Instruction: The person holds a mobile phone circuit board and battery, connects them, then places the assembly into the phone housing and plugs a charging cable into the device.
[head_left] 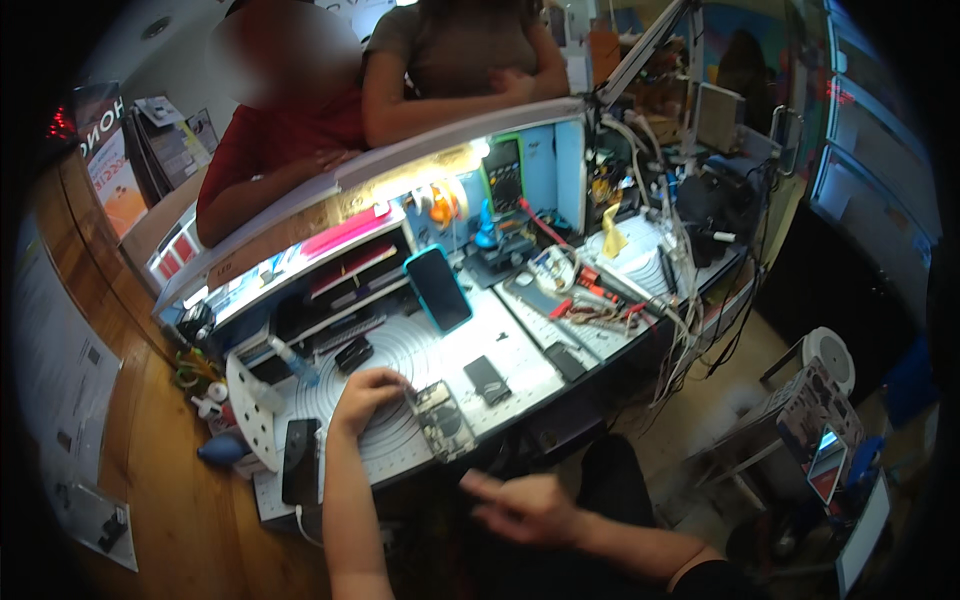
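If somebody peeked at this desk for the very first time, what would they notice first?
Probably the opened phone with its insides showing, lying on the white work mat at the desk's front edge, where the left hand touches it. Next, the phone in a blue case propped up at the mat's back. The right hand hangs empty below the desk.

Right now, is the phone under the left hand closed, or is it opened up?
Opened up. The phone lies flat on the grey work mat with its inner parts showing, no cover over them. The left hand touches its upper end.
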A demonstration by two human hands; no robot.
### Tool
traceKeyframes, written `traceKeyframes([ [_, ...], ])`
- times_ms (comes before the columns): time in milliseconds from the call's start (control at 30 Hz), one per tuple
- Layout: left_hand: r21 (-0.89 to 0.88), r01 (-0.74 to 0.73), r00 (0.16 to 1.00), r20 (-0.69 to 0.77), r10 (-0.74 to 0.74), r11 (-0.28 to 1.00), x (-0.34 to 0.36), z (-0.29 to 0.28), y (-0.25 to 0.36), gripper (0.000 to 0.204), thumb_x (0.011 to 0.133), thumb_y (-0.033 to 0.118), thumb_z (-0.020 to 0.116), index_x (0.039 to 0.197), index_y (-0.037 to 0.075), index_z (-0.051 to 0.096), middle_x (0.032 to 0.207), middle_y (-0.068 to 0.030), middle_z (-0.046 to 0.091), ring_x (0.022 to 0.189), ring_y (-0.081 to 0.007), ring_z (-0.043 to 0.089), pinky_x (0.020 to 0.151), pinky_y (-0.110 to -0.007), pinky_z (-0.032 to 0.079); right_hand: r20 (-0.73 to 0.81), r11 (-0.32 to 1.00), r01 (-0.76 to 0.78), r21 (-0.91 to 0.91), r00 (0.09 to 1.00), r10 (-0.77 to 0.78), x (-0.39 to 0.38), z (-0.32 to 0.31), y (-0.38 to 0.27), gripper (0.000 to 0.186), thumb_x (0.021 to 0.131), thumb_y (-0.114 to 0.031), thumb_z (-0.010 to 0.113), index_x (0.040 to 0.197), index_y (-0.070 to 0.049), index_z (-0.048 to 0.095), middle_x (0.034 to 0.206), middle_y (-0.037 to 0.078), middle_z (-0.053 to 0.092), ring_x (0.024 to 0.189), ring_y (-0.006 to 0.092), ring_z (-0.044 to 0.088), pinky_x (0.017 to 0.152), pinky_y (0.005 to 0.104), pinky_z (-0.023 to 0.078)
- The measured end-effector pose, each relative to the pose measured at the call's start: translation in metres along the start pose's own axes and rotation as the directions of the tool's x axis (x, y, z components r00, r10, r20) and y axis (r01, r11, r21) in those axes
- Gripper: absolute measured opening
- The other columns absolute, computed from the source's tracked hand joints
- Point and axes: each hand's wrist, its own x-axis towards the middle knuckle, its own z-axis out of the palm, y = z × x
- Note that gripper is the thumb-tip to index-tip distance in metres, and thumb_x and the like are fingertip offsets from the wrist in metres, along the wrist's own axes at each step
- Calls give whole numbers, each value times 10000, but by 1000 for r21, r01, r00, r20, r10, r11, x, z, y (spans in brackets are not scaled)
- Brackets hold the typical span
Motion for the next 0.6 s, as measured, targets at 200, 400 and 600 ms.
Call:
traceKeyframes([
  [200, -79, -15, 1000, -4, 15, 997, -17, -2, 14, 152, 855, -84, 655, 974, -36, 737, 972, -106, 753, 940, -171, 706, 899, -285, 548, 675, 820, -571, -35, 592, 441, -7, 23, -39, 394, 937, -329, 673, 1272, -124, 678, 1198, 223, 701, 1269, 308, 600, 1155, 470, 363],
  [400, -104, -8, 1000, 23, 10, 995, -7, 2, 10, 158, 856, -81, 652, 983, -47, 739, 978, -118, 756, 941, -187, 712, 907, -302, 550, 569, 605, -333, -724, 207, 796, -49, -29, 86, 581, 830, -610, 712, 1077, -88, 776, 1109, 150, 758, 1060, 337, 727, 867, 447, 590],
  [600, -99, 8, 1000, 25, -5, 995, -9, 0, 3, 155, 860, -72, 678, 1000, -43, 737, 979, -93, 752, 928, -155, 703, 889, -264, 546, 307, 192, -298, -935, -407, 861, -168, -16, 204, 1158, 661, -628, 876, 1551, -99, 359, 1510, 151, 531, 1347, 365, 552, 1066, 498, 492],
])
